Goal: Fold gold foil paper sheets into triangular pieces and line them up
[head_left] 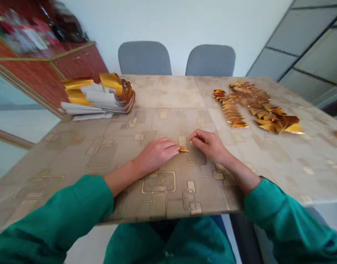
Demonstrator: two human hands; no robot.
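My left hand rests low over the middle of the table with its fingers closed on a small piece of folded gold paper. Only the pointed right end of that paper shows past the fingertips; the rest is hidden under them. Just to the right, my right hand is held with its fingers curled and the thumb against the index finger. A small gap separates it from the gold paper. Whether anything sits inside that pinch is too small to make out.
A stack of gold and white paper sheets lies at the table's back left. Rows of folded gold paper pieces spread over the back right. Two grey chairs stand behind the patterned tablecloth. A red-brown cabinet is at left.
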